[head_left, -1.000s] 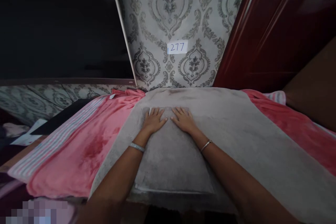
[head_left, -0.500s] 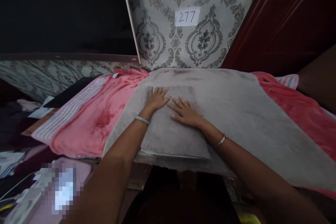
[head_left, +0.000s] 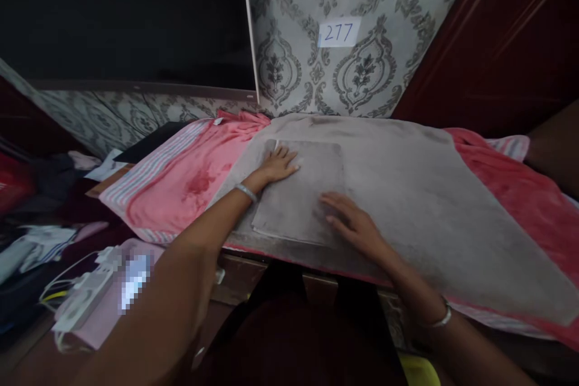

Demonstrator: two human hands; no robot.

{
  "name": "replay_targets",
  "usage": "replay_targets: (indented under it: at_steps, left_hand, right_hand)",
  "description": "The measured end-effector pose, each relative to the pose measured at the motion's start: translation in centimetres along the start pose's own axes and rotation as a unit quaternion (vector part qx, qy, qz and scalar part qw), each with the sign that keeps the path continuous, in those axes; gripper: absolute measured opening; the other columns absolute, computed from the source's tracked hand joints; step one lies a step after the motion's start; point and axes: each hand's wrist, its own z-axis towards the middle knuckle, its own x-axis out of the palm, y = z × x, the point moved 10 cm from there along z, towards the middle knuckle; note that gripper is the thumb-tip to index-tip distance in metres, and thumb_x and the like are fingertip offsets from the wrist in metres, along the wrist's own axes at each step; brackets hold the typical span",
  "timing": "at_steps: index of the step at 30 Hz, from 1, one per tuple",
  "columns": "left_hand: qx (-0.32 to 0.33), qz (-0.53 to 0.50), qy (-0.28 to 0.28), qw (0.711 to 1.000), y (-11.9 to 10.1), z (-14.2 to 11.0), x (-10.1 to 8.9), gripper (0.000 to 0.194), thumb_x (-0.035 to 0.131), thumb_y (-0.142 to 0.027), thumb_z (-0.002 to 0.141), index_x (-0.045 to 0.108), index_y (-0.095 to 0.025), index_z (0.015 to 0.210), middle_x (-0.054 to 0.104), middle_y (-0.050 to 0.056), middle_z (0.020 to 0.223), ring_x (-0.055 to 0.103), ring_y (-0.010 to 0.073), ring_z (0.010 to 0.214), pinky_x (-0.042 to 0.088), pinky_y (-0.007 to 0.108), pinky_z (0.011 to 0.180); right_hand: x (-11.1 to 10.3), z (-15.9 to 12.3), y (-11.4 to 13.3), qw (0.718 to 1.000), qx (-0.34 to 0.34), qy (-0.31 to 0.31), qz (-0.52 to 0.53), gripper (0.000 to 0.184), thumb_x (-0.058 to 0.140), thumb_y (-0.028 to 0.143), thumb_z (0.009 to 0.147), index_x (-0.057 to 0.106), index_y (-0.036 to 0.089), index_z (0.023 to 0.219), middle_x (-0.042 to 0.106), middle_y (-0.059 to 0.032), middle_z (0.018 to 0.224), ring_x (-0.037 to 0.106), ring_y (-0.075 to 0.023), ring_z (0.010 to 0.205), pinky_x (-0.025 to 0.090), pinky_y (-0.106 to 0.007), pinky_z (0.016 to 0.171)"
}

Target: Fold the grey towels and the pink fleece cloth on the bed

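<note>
A flat grey rectangular piece of plush fabric (head_left: 294, 208), with a thin pale line along its front edge, lies on a larger grey plush cloth (head_left: 416, 199). I cannot tell whether it is folded or a cover. My left hand (head_left: 277, 166) rests palm down on its far left part, fingers spread. Near its right edge is my right hand (head_left: 355, 223), fingers loosely extended and slightly blurred, holding nothing; whether it touches the fabric is unclear. Beneath the grey cloth, a pink blanket (head_left: 181, 187) with a striped border shows on both sides.
A large dark screen (head_left: 136, 24) stands at the back left. Patterned wallpaper carries a paper marked 277 (head_left: 339, 32). A dark red wooden panel (head_left: 497, 48) rises at the right. At lower left are a power strip (head_left: 85, 295), cables and piled clothes (head_left: 36, 247).
My right hand has moved off the middle of the grey piece, toward its right edge and nearer to me. My left hand stays on the far left part. The view has shifted slightly.
</note>
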Motion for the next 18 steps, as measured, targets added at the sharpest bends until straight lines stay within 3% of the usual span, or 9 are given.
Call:
replay_targets:
  at_steps: [3,6,10,13,16,18]
  left_hand:
    - [0.056,0.003,0.003,0.998,-0.5,-5.3,0.7,0.071,0.039,-0.06,0.1,0.033,-0.025,0.161,0.02,0.012,0.171,0.013,0.0336,0.158,0.014,0.057,0.125]
    - [0.076,-0.014,-0.013,0.997,-0.1,-10.9,1.3,0.066,0.038,-0.059,0.101,0.033,-0.03,0.16,0.021,0.008,0.171,0.015,0.0322,0.158,0.012,0.06,0.125]
    - [0.064,-0.078,-0.026,0.995,0.7,-16.1,2.0,0.062,0.039,-0.059,0.101,0.041,-0.032,0.156,0.026,0.006,0.17,0.015,0.0293,0.159,0.017,0.058,0.126]
    - [-0.025,-0.142,-0.098,0.985,2.7,-17.9,1.7,0.062,0.045,-0.056,0.098,0.05,-0.024,0.151,0.029,0.011,0.168,0.022,0.0308,0.157,0.024,0.053,0.125]
    - [-0.103,-0.234,-0.172,0.951,4.8,-19.0,1.4,0.067,0.057,-0.053,0.091,0.052,-0.019,0.148,0.043,0.016,0.161,0.039,0.0315,0.149,0.031,0.051,0.123]
    - [-0.144,-0.318,-0.207,0.914,6.3,-19.5,1.4,0.074,0.064,-0.053,0.084,0.052,-0.018,0.148,0.057,0.016,0.148,0.053,0.0308,0.138,0.039,0.05,0.117]
  right_hand:
    - [-2.0,-1.3,-4.8,0.992,0.078,-0.095,-0.019,0.05,0.048,0.048,0.099,0.061,0.027,0.142,0.065,-0.0109,0.14,0.06,-0.0269,0.13,0.048,-0.051,0.111]
    - [-1.1,-2.2,-6.3,0.99,0.076,-0.11,-0.038,0.049,0.047,0.049,0.098,0.065,0.026,0.137,0.064,-0.0118,0.14,0.059,-0.0286,0.13,0.047,-0.054,0.111]
    - [-0.1,-2.5,-5.9,0.989,0.05,-0.126,-0.057,0.046,0.044,0.048,0.1,0.069,0.026,0.132,0.062,-0.0109,0.144,0.057,-0.0292,0.132,0.043,-0.057,0.113]
    - [-0.3,-2.6,-4.9,0.988,0.048,-0.132,-0.064,0.046,0.042,0.046,0.1,0.07,0.024,0.13,0.064,-0.0123,0.14,0.059,-0.0292,0.129,0.044,-0.057,0.112]
    - [0.0,-2.6,-2.1,0.986,0.038,-0.122,-0.105,0.045,0.043,0.044,0.1,0.069,0.021,0.13,0.065,-0.0137,0.138,0.057,-0.0307,0.131,0.041,-0.059,0.113]
    - [1.3,-2.2,0.6,0.986,0.02,-0.088,-0.141,0.046,0.045,0.041,0.099,0.065,0.02,0.135,0.062,-0.0144,0.141,0.053,-0.0319,0.135,0.035,-0.061,0.117]
